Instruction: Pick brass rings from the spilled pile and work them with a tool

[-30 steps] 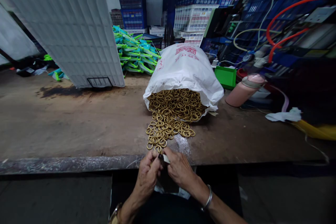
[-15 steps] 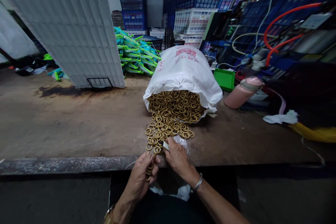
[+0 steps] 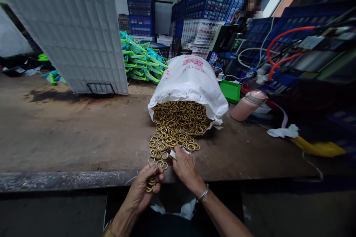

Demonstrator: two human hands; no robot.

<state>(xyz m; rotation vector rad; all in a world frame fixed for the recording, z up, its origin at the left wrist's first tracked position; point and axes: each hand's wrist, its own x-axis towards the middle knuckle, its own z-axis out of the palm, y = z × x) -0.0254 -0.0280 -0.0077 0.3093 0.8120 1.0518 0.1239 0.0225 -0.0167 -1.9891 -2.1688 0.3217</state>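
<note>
Several brass-coloured rings (image 3: 151,183) are stacked in my left hand (image 3: 141,188), its fingers curled round them just off the table's front edge. My right hand (image 3: 184,164) reaches to the near side of a loose heap of the same rings (image 3: 167,139). A small white piece (image 3: 172,154) with a dark end shows at its fingers; whether it is held or wrapped on a finger I cannot tell. The right fingertips are partly hidden. Behind the heap, a white woven sack (image 3: 189,81) lies on its side, mouth towards me, and rings spill from it.
A tall pale ribbed panel (image 3: 83,33) stands on the wooden table (image 3: 83,137) at left. Green and blue pieces (image 3: 141,61) are piled behind it. At right are a pink bottle (image 3: 247,106), a green tray (image 3: 230,91) and red hoses (image 3: 286,59). Crates (image 3: 140,9) fill the back.
The camera view has shifted slightly, moving the scene left and down. My left hand has drawn a little away from the right, still holding the rings. My right hand stays by the heap.
</note>
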